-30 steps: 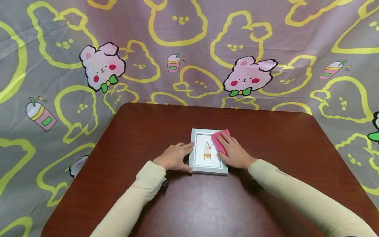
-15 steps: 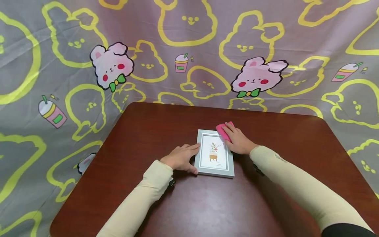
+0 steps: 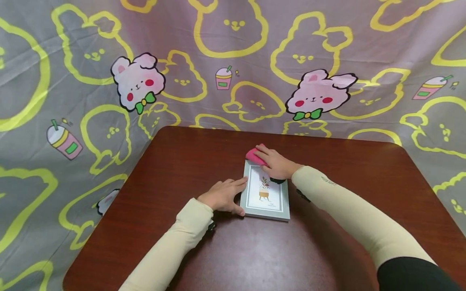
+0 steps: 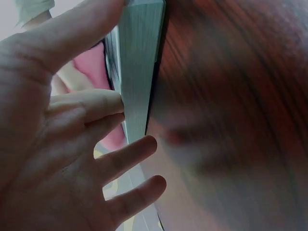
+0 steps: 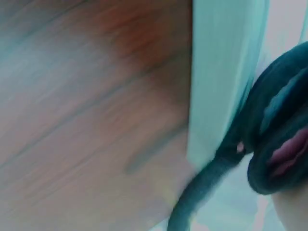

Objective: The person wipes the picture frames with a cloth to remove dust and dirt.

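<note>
A pale grey-green picture frame (image 3: 267, 215) with a potted-plant print (image 3: 264, 192) lies flat on the table. My left hand (image 3: 223, 196) touches its left side, thumb by the near corner and index finger farther up. Seen from the left wrist, the thumb and a finger meet the frame's side (image 4: 137, 67) while other fingers stretch free over the wood. My right hand (image 3: 278, 163) reaches across the frame and holds a pink cloth (image 3: 256, 157) on its far-left corner. That hand's thumb is hidden. A black looped cord (image 5: 284, 110) beside the frame fills part of the right wrist view.
The dark reddish-brown table (image 3: 196, 149) has rounded far corners. A curtain (image 3: 251, 48) printed with yellow rabbit outlines hangs behind it and along the sides. Glare shows on the near tabletop.
My right hand has carried the pink cloth up the frame's right side, then leftward along the far edge to the far-left corner. My left hand stays against the frame's left side.
</note>
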Demonstrator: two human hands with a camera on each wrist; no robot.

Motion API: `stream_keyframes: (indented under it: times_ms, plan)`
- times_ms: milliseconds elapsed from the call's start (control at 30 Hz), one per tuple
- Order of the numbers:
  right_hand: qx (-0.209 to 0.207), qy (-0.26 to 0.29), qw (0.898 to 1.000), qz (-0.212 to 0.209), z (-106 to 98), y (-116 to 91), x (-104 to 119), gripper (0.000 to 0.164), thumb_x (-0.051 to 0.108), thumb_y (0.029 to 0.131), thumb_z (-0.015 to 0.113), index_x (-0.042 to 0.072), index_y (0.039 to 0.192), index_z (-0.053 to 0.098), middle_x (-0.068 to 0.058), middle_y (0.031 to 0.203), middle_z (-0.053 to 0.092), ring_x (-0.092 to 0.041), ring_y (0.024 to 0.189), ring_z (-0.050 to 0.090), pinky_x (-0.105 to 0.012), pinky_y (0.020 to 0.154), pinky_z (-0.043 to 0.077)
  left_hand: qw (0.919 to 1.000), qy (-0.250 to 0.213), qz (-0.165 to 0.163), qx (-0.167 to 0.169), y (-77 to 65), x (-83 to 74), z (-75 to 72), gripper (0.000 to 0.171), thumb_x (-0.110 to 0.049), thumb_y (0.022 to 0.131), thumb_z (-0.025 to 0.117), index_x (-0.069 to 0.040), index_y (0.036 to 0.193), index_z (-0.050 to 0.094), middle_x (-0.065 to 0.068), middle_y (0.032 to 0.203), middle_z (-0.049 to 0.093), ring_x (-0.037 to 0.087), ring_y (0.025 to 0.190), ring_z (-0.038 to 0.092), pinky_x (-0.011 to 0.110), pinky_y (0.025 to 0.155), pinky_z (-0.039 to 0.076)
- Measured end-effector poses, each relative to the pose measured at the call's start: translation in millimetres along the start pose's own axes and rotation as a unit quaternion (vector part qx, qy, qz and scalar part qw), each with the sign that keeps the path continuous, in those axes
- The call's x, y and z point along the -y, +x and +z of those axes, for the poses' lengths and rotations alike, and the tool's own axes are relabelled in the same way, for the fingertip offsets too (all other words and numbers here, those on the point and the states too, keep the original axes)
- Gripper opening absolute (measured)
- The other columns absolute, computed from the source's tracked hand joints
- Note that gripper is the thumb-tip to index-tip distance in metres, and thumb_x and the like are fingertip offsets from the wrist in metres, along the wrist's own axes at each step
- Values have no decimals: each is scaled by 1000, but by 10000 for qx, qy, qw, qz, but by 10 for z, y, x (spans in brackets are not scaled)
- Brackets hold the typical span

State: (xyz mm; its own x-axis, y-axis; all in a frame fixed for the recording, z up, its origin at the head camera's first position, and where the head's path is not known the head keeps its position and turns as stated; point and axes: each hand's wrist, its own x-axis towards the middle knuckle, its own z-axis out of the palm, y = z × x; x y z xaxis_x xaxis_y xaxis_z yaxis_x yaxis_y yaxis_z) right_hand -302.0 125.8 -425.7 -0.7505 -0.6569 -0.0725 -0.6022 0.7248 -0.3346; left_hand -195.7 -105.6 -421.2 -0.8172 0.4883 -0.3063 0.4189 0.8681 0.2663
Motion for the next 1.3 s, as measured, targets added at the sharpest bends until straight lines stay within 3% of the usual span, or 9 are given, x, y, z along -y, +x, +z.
stream_keyframes:
  times_ms: [200, 400, 600, 733, 900, 1300]
  plan:
    - [366, -696, 9968, -124, 137, 92, 38, 72, 31, 101, 50, 8, 159, 17, -16, 167, 15, -42, 152, 19, -56, 121, 23, 10000, -9, -38, 23, 8, -16, -3, 97, -52, 78, 79, -20, 156, 32, -10, 166, 22, 23, 147, 34, 47, 117, 31]
    - [452, -1063, 9932, -114, 122, -13, -153, 73, 35, 100, 50, 14, 161, 14, -12, 168, 16, -42, 150, 22, -56, 120, 26, 9998, 169, -60, -29, 7, -2, -4, 98, -55, 78, 79, -20, 157, 31, -10, 166, 23, 22, 144, 37, 43, 112, 35]
    - [629, -1004, 9925, 300, 9, -255, -343, 79, 35, 97, 55, 16, 161, 14, -11, 168, 15, -42, 151, 18, -58, 120, 26, 9995, 314, -39, -78, 8, 0, -10, 98, -55, 78, 79, -21, 157, 31, -10, 166, 24, 22, 143, 39, 43, 109, 37]
    - [661, -917, 9934, 194, -28, -314, -347, 77, 32, 97, 55, 13, 160, 15, -13, 167, 17, -43, 151, 18, -58, 121, 23, 9997, 207, -60, -67, 3, -10, 2, 99, -53, 78, 80, -20, 157, 31, -10, 166, 24, 23, 143, 39, 44, 111, 36]
    - [687, -1041, 9922, -23, -19, -207, -236, 75, 32, 98, 53, 11, 160, 16, -13, 167, 17, -41, 152, 16, -56, 123, 18, 9999, 122, -1, -97, -1, -38, 16, 97, -52, 78, 80, -19, 156, 32, -10, 166, 24, 23, 142, 40, 44, 111, 37]
    - [796, -1358, 9871, -307, 52, 159, 84, 74, 33, 100, 52, 13, 160, 15, -12, 168, 15, -44, 152, 17, -56, 122, 21, 9994, 346, -6, -29, 1, -1, 10, 97, -56, 79, 77, -19, 156, 33, -9, 166, 23, 24, 143, 39, 45, 110, 39]
